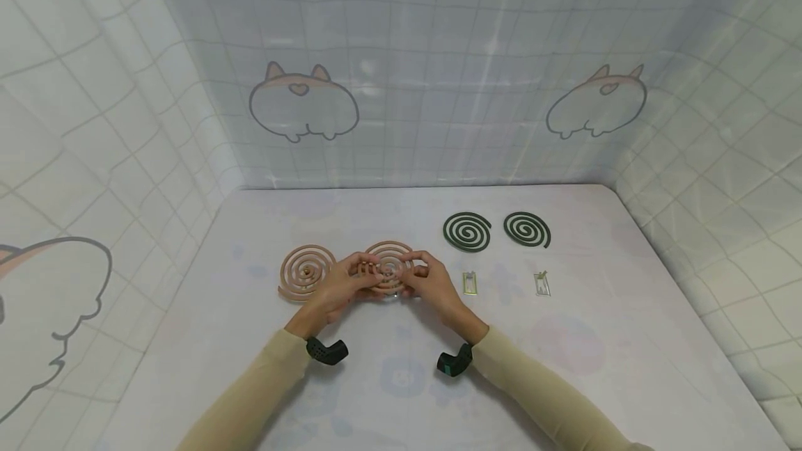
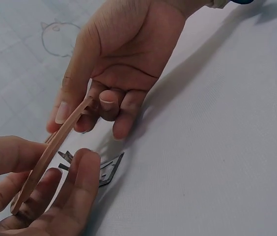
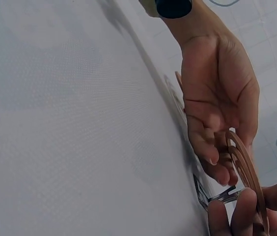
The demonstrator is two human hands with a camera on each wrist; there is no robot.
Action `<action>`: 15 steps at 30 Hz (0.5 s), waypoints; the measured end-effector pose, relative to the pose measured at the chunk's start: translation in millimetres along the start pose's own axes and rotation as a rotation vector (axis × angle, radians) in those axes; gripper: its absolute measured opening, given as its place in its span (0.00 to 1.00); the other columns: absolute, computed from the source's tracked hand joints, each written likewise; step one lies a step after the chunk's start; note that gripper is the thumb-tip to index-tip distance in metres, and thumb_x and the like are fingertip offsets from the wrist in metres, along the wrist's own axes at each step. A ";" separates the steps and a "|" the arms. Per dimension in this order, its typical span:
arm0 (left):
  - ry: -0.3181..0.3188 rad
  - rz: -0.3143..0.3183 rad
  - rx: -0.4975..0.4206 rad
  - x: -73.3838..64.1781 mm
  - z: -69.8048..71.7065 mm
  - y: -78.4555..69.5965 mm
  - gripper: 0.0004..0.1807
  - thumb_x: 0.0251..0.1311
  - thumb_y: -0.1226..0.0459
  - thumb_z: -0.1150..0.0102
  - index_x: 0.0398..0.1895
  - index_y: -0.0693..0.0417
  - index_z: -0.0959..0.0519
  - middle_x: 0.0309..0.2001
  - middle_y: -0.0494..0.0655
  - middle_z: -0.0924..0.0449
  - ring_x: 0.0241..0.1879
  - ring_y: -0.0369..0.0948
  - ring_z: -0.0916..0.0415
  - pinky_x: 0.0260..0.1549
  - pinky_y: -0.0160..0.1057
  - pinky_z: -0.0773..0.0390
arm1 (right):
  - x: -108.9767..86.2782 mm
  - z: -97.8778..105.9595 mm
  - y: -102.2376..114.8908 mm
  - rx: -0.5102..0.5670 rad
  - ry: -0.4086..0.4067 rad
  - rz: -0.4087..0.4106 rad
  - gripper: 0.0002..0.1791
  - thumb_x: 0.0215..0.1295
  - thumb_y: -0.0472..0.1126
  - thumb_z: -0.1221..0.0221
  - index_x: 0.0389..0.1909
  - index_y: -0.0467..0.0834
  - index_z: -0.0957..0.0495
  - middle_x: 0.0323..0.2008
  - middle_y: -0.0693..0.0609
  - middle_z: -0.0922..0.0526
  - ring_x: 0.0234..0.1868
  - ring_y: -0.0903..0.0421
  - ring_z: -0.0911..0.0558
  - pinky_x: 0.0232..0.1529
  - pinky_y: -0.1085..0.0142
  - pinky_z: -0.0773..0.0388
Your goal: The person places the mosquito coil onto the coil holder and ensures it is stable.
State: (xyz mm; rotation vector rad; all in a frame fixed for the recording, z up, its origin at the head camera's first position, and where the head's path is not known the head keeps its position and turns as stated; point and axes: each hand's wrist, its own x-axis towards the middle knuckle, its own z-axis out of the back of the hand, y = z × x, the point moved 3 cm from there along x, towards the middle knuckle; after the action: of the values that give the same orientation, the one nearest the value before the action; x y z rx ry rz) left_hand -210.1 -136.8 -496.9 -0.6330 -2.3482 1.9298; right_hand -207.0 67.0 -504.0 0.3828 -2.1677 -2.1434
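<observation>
A pale bench fills the lower frame. Near its centre, the left hand and right hand are nearly closed, thumbs and fingers pinching opposite edges of one brown coil. Another brown coil sits left of centre; two green coils lie right of centre. A metal stand is close under the held coil; whether they touch, I can't tell.

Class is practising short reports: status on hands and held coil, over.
Left hand, right hand pinching brown coil. Coil above metal stand. Nothing visibly in the way.
</observation>
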 end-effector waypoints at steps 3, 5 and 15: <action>-0.006 0.007 0.005 0.1 0.6 0.8 0.22 0.67 0.77 0.39 0.63 0.67 0.29 0.44 0.55 0.22 0.36 0.49 0.14 0.46 0.54 0.15 | -0.2 -0.3 -0.5 -0.009 -0.008 0.001 0.19 0.71 0.35 0.35 0.60 0.42 0.23 0.27 0.47 0.16 0.25 0.51 0.16 0.33 0.63 0.16; -0.007 0.012 0.011 0.7 0.9 1.3 0.22 0.67 0.76 0.38 0.63 0.67 0.29 0.45 0.56 0.22 0.36 0.49 0.14 0.46 0.54 0.15 | -0.4 -0.2 -0.1 -0.014 -0.012 0.008 0.19 0.71 0.35 0.35 0.60 0.42 0.24 0.28 0.46 0.16 0.25 0.50 0.16 0.34 0.62 0.16; -0.027 0.023 0.043 1.1 2.3 2.6 0.23 0.67 0.75 0.37 0.63 0.66 0.28 0.49 0.60 0.22 0.38 0.51 0.14 0.47 0.50 0.15 | -1.4 0.2 0.5 -0.033 -0.029 0.011 0.21 0.70 0.37 0.34 0.61 0.40 0.24 0.32 0.33 0.16 0.28 0.42 0.15 0.34 0.60 0.16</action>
State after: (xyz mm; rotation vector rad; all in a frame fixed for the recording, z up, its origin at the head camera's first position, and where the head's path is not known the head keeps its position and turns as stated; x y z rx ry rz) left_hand -211.0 -138.2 -500.1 -0.6385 -2.3184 2.0046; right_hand -205.7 67.6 -503.3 0.3394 -2.1412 -2.1894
